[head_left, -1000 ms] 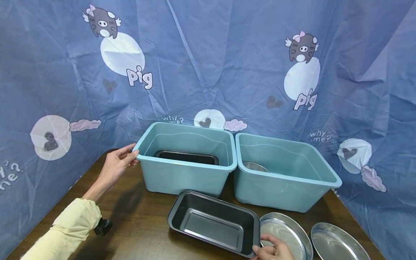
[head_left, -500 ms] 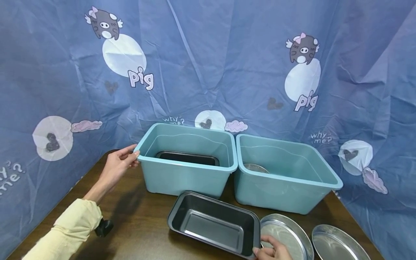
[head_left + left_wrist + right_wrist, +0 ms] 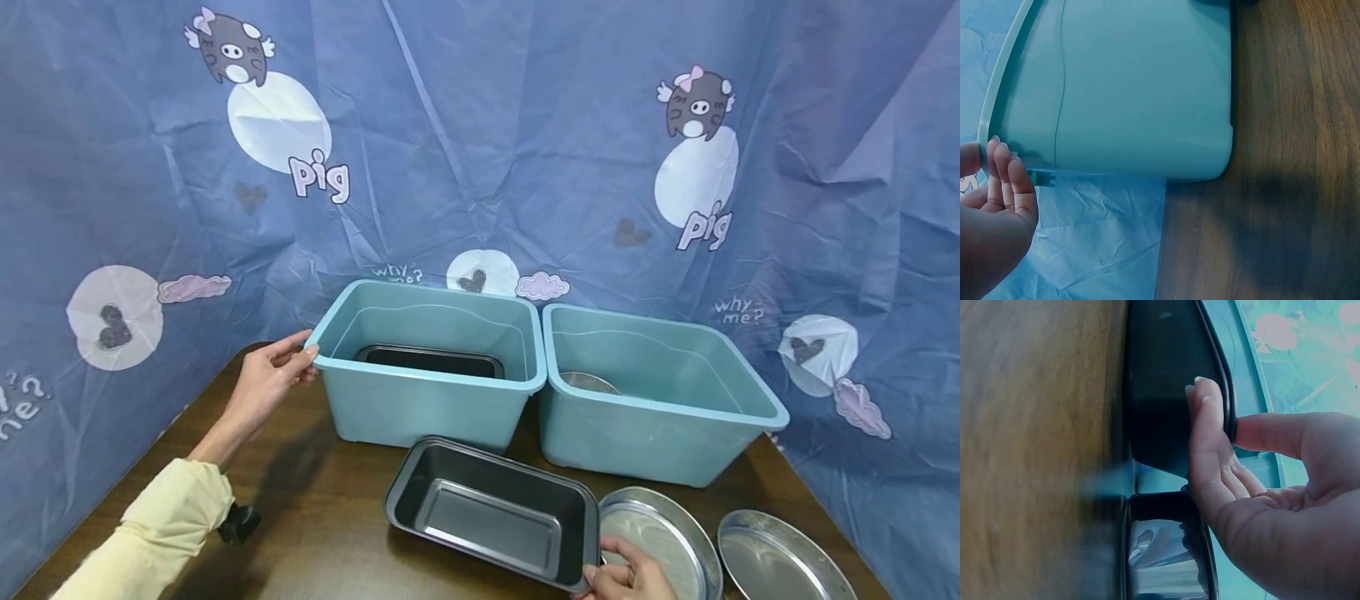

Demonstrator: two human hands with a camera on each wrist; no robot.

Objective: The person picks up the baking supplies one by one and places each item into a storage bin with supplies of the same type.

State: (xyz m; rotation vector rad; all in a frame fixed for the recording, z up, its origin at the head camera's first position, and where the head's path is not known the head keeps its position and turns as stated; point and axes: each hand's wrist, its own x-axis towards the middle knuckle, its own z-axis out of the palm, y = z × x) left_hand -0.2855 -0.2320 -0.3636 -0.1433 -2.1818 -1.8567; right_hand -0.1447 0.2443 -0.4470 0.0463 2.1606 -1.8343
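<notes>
Fingers (image 3: 1210,431) of right hand (image 3: 630,579) pinch loaf pan (image 3: 491,512) rim; left hand (image 3: 266,383) grips bin (image 3: 427,400) rim

Even, soft light fills the head view, whose edges bend. A soft shadow darkens the tabletop (image 3: 315,508). The right wrist view is blurred and blue-tinted.

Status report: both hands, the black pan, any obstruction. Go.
Left hand holds left bin rim. Right hand pinches black loaf pan at its near corner; pan flat on table. Round tin sits close beside the pan.
</notes>
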